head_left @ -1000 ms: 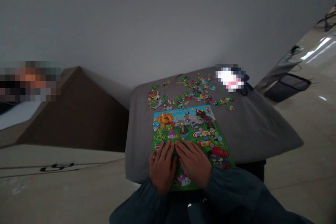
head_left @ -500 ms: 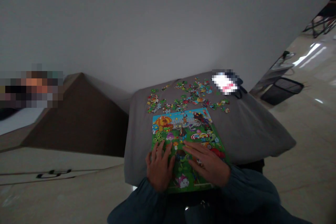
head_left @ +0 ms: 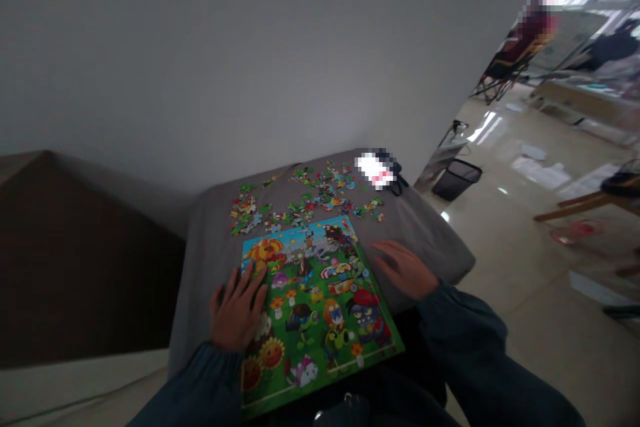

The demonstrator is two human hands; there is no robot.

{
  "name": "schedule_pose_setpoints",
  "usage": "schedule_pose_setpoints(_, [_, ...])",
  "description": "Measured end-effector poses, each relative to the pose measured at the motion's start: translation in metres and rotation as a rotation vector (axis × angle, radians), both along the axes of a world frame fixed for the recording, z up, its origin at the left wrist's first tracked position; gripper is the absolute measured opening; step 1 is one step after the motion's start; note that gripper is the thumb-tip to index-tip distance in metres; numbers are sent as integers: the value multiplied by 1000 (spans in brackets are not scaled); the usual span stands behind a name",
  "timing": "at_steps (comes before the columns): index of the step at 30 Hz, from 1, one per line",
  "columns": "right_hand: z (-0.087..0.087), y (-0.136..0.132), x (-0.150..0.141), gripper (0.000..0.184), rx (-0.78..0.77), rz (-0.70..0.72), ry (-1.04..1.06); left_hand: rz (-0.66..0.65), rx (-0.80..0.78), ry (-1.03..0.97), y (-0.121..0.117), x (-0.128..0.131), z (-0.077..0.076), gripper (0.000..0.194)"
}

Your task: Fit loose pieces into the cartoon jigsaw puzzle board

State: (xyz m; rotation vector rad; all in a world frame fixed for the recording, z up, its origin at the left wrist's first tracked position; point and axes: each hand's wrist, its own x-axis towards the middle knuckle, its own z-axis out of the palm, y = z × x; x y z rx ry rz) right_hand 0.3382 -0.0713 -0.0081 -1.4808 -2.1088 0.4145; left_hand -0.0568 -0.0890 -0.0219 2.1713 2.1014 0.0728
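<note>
A colourful cartoon jigsaw puzzle (head_left: 320, 320) lies assembled on a grey cloth-covered surface (head_left: 430, 247), with green ground, a blue sky and plant and zombie figures. My left hand (head_left: 237, 310) rests with spread fingers on the puzzle's left edge, holding nothing. My right hand (head_left: 403, 270) lies on the grey cloth just past the puzzle's right edge, also empty. Beyond the puzzle's top edge, a scattered heap of loose puzzle pieces (head_left: 305, 197) covers the cloth.
A pixelated white and pink object (head_left: 376, 170) with a dark cord sits at the cloth's far corner. A dark brown surface (head_left: 75, 260) stands to the left. A mesh wastebasket (head_left: 457, 179) stands on the glossy tile floor (head_left: 515, 280) to the right.
My hands have moved apart, the right one sliding off the puzzle onto the cloth. The view has swung, showing more of the room on the right.
</note>
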Motion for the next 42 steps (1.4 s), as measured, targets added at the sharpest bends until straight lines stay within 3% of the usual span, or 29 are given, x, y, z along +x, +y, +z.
schedule_pose_setpoints(4, [6, 43, -4, 36, -3, -21, -90, -5, 67, -40, 3, -9, -12, 48])
schedule_pose_setpoints(8, [9, 108, -22, 37, 13, -103, -123, -1, 123, -58, 5, -9, -10, 50])
schedule_pose_setpoints(13, [-9, 160, -51, 46, 26, -193, -141, -5, 169, -70, 6, -8, -8, 50])
schedule_pose_setpoints(19, [-32, 165, -50, 33, 10, -200, -144, -3, 170, -81, 5, -10, -10, 49])
schedule_pose_setpoints(28, [-35, 165, -49, 40, 52, -235, -131, 0, 136, -104, 4, -9, -7, 48])
schedule_pose_setpoints(31, [-34, 165, -53, 44, 73, -198, -127, 0, 132, -130, 3, -7, -5, 47])
schedule_pose_setpoints(36, [-29, 161, -56, 27, 77, -156, -78, 7, 132, -166, 2, -4, 0, 47])
schedule_pose_setpoints(42, [-3, 151, -59, 22, 89, -108, -3, 4, 141, -200, -1, -4, -2, 46])
